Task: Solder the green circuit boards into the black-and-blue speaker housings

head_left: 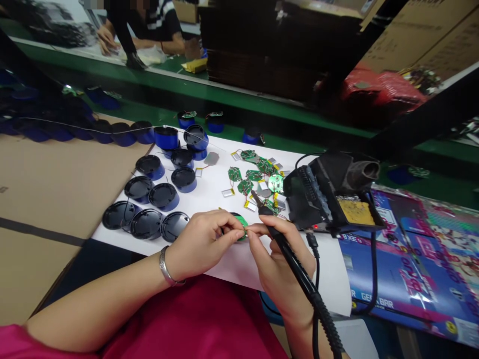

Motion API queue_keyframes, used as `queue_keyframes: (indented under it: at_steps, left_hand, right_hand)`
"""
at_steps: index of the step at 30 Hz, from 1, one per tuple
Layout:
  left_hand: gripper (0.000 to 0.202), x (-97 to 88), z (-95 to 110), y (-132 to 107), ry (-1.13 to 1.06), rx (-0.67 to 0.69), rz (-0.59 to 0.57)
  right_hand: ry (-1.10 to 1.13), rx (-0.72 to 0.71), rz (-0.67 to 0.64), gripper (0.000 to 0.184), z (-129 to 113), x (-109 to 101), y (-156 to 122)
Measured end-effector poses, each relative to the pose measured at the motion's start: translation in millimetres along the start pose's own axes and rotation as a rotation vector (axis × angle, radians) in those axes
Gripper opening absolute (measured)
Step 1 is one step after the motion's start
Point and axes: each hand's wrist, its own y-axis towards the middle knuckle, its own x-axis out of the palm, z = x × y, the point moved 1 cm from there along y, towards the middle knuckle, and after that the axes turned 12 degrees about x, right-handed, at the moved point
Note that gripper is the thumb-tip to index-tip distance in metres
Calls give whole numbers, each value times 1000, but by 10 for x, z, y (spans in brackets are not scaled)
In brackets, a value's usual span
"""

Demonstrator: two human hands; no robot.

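Note:
My left hand [204, 242] pinches a small round green circuit board [239, 230] just above the white sheet [209, 192]. My right hand [279, 259] touches the same board with thumb and forefinger while a black soldering iron [295, 264] rests in its grip, tip pointing up and away. A silver bracelet [164, 267] circles my left wrist. Beyond my fingers lies a heap of green circuit boards with small batteries [258, 177].
Several round black and blue housings [157, 194] lie at the left of the sheet. A black soldering station [329, 194] stands at the right, its cable running down. Cardboard [41, 199] covers the left. Another person's hands [107, 40] work across the green conveyor [224, 94].

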Motion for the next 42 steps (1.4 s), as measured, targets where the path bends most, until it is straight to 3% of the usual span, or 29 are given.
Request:
queue_keyframes:
  at_steps: [7, 15, 19, 23, 28, 34, 38, 42]
  left_hand:
    - [11, -11, 28, 4, 34, 29, 58]
    - [14, 33, -73, -57, 154, 182, 99]
    - [15, 80, -107, -68, 199, 202, 76]
    - [16, 113, -117, -59, 233, 204, 77]
    - [17, 128, -122, -53, 264, 193, 59]
    - [18, 135, -133, -41, 270, 191, 55]
    - [17, 146, -144, -30, 284, 193, 54]
    - [17, 140, -133, -22, 296, 188, 47]
  right_hand:
    - [-23, 9, 16, 24, -21, -61, -31]
    - [-16, 30, 174, 35, -20, -364, -65]
    - [73, 17, 264, 23, -69, -499, -119]
    - [-79, 1, 358, 10, -141, -569, -198]
    - [-51, -144, 134, 16, -210, -582, -219]
    - [-193, -295, -221, 27, -200, -676, -141]
    - [-217, -370, -325, 35, -166, -705, -84]
    - [-291, -378, -335, 34, -153, -679, -61]
